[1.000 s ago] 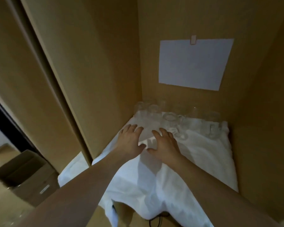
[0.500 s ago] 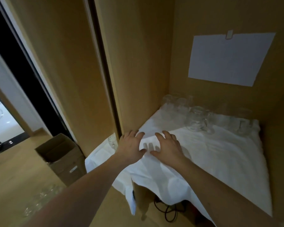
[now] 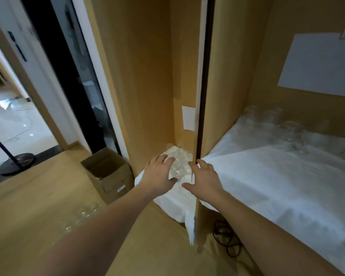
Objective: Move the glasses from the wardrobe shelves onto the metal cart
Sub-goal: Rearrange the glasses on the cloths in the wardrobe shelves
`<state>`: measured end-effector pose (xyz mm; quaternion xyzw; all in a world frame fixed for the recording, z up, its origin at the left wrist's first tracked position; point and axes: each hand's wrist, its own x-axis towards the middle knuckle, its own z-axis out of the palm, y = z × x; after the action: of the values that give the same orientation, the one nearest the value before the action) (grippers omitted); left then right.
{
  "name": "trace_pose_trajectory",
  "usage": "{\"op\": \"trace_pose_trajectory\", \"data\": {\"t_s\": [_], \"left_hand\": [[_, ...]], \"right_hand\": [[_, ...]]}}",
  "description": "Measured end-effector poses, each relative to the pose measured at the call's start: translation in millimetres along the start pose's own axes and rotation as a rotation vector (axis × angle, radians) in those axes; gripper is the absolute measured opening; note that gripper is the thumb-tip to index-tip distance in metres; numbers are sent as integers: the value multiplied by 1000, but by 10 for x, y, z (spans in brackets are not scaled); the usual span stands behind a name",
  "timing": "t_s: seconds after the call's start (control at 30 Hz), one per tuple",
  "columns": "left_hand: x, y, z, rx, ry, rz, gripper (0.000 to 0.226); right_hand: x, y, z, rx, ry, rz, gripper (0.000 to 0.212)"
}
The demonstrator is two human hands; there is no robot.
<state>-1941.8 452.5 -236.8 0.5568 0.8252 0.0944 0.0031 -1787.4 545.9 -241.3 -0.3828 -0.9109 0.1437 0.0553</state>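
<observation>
Compared with the picture half a second before, the view is turned to the left, and both hands are now brought from the wide right compartment to the narrow left compartment of the wardrobe, past the dark edge of the partition [image 3: 200, 108]. From this it is judged that a new pick is started from another shelf.

In the centre of the frame a small group of clear glasses [image 3: 180, 162] is seen on the white cloth [image 3: 173, 200] of this narrow shelf. The left hand [image 3: 159, 174] is held with fingers spread and straight, just at the left side of the group. The right hand [image 3: 204, 179] is held the same way at the right side, fingers apart. Nothing is gripped yet; whether the fingertips already touch the glass cannot be told, because of blur.

More glasses [image 3: 283, 124] are standing in a row at the back of the right shelf, in the right of the frame. Some glass-like shine is noticed on the floor at lower left, but it is too blurred to name. The metal cart is not seen. A cardboard box [image 3: 108, 174] stands on the floor left of the wardrobe.
</observation>
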Motion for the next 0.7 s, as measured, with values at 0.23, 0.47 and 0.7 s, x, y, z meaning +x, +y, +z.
{"op": "trace_pose_trajectory", "data": {"t_s": [0.23,0.47,0.7], "left_hand": [[-417,-768,-57,-14,-34,-81,70],[-513,-1224,6,-63,-54,-121,71],[-260,-1482,68,-114,-57,-119,68]], "right_hand": [[-109,-747,461,9,-70,-15,80],[-125,-1117,709,-10,-142,8,78],[232,-1221,799,2,-137,35,79]]}}
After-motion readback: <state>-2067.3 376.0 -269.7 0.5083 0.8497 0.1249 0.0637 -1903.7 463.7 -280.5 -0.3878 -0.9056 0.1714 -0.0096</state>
